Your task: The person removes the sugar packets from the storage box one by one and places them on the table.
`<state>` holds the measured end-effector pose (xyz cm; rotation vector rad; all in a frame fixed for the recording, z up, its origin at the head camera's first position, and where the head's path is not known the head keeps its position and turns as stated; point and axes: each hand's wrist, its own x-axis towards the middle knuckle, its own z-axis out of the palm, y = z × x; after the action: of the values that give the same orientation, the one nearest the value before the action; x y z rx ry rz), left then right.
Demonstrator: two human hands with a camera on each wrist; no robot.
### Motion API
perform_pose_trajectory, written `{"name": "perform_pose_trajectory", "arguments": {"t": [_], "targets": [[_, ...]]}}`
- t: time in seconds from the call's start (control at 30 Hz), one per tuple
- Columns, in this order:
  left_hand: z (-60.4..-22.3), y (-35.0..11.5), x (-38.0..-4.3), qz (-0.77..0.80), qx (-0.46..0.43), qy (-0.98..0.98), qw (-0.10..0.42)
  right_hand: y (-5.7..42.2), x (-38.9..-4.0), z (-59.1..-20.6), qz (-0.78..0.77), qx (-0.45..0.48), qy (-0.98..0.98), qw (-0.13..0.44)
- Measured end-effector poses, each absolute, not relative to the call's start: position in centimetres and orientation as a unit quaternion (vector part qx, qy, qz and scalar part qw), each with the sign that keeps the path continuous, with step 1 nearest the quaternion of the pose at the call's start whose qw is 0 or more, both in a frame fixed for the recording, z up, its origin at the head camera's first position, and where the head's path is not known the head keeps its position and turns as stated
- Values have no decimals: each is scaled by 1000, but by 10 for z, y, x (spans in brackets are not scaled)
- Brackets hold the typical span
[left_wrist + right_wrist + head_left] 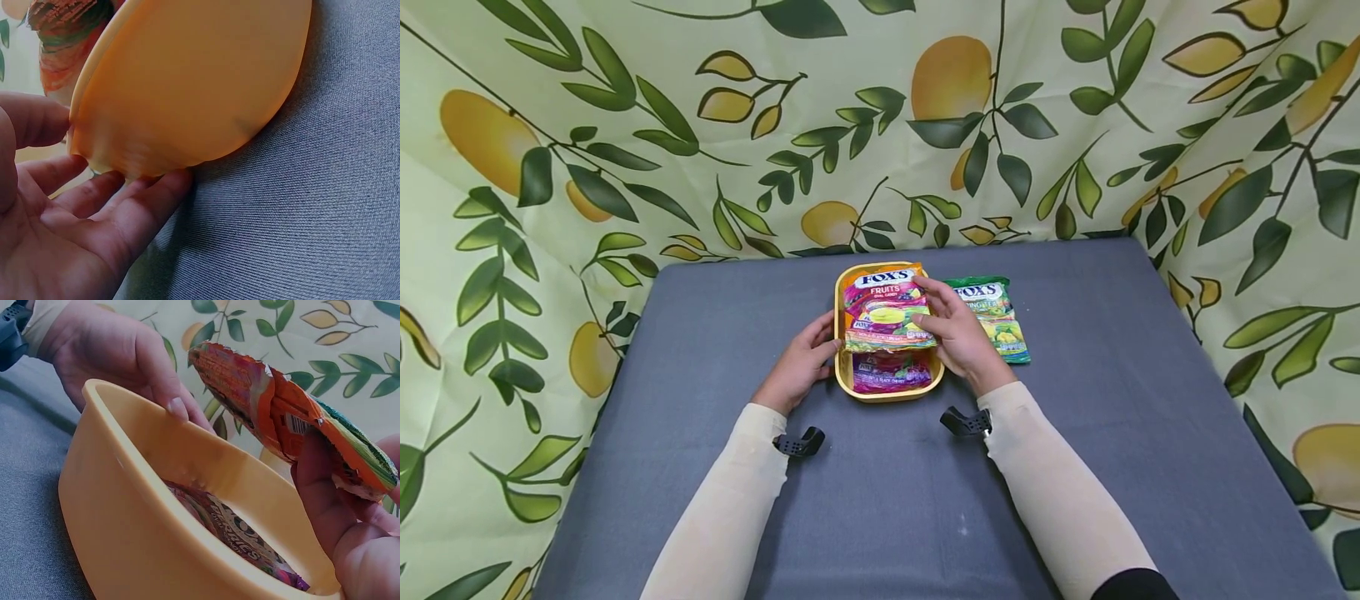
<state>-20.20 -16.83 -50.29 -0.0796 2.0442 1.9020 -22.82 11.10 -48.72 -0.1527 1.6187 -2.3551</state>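
Observation:
My right hand (958, 333) holds an orange and pink Fox's Fruits candy packet (880, 293) above the yellow tub (891, 398). Seen from the right wrist, the packet (269, 412) is tilted over the tub's opening, pinched between thumb and fingers. At the tub's left side, my left hand (801, 362) grips the wall, its thumb on the rim and its fingers against the outside (200, 75). Inside the tub lies a purple berries candy packet (234, 534), partly covered by the held one in the head view.
A green Fox's candy packet (1003, 321) lies on the grey table cloth (880, 500), right of the tub, partly hidden behind my right hand. A fruit-and-leaf patterned curtain (700, 167) stands behind the table and along its sides.

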Motion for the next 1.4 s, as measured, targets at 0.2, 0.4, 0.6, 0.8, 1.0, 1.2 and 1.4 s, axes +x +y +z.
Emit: {"name": "perform_pose_trajectory", "arguments": {"t": [0.2, 0.4, 0.6, 0.8, 1.0, 1.2, 1.4], "targets": [[-503, -168, -202, 668, -32, 722, 174, 111, -227, -486, -817, -60, 558, 135], [-504, -168, -202, 670, -34, 721, 175, 111, -227, -485, -816, -66, 560, 130], [-504, -167, -203, 676, -34, 715, 173, 112, -227, -482, -813, -71, 564, 124], [-503, -166, -203, 684, -38, 708, 174, 123, -226, -481, -815, -73, 560, 127], [-501, -166, -203, 687, -36, 704, 174, 139, -226, -481, -816, -72, 562, 118], [-504, -166, -202, 685, -33, 706, 176, 156, -225, -480, -819, -64, 558, 115], [-504, -166, -201, 683, -36, 708, 174, 174, -226, -481, -821, -60, 558, 108]]}}
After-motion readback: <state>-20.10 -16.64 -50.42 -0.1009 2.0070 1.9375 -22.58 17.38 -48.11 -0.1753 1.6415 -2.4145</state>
